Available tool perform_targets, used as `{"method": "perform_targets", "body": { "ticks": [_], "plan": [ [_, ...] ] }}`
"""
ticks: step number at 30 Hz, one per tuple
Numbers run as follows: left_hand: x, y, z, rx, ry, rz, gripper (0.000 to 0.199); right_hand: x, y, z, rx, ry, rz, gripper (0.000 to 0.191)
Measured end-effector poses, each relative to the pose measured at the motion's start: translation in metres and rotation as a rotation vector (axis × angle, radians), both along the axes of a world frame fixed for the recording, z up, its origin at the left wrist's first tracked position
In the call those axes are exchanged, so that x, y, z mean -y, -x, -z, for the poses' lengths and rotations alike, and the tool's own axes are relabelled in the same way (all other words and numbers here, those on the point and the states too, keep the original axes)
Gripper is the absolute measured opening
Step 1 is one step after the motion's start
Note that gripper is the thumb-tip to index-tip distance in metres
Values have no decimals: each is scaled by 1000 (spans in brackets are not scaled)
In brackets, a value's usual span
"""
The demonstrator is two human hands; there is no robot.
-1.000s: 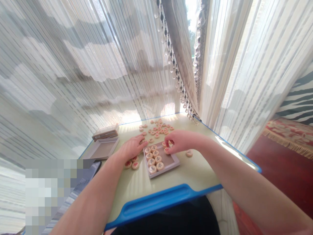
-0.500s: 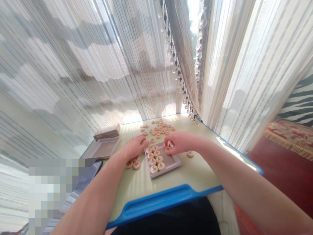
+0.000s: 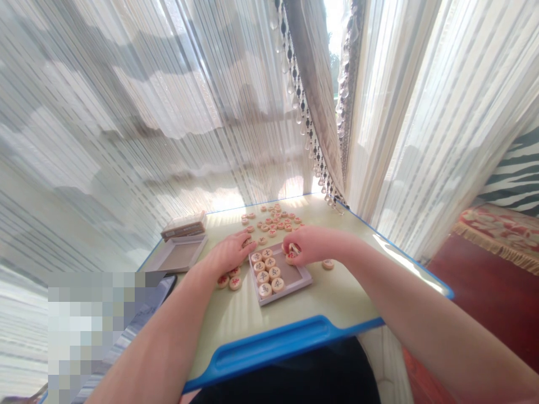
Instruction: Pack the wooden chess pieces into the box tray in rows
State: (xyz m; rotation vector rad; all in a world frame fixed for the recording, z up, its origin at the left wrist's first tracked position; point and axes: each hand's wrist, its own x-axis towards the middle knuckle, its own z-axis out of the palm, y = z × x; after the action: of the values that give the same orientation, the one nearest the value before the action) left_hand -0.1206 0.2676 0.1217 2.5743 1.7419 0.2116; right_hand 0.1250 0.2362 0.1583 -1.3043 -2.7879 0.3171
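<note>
A shallow box lies on the table, with two columns of round pieces with dark characters along its left side. Over the box's far right part, my right hand has its fingers closed on a round piece with a red character. My left hand rests just left of the box, fingers spread over the table beside some pieces. Near its wrist lie several red-marked pieces. Beyond both hands, many loose pieces are scattered.
An open shallow box sits at the back left, before a closed flat box. A single piece lies right of my right hand. The table has a raised blue edge, and curtains hang behind it.
</note>
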Motion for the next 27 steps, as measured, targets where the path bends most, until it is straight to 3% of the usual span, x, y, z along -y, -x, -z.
{"method": "perform_targets", "body": {
  "ticks": [16,20,27],
  "plan": [
    [-2,2,1,5,-1,19,56,-7,0,3,-91,-39,13,20],
    [-3,1,2,21,-35,13,47,-20,-2,8,-186,-201,182,22],
    [-6,5,2,-29,-136,-193,38,-51,-12,32,-152,-346,379,37]
  ]
}}
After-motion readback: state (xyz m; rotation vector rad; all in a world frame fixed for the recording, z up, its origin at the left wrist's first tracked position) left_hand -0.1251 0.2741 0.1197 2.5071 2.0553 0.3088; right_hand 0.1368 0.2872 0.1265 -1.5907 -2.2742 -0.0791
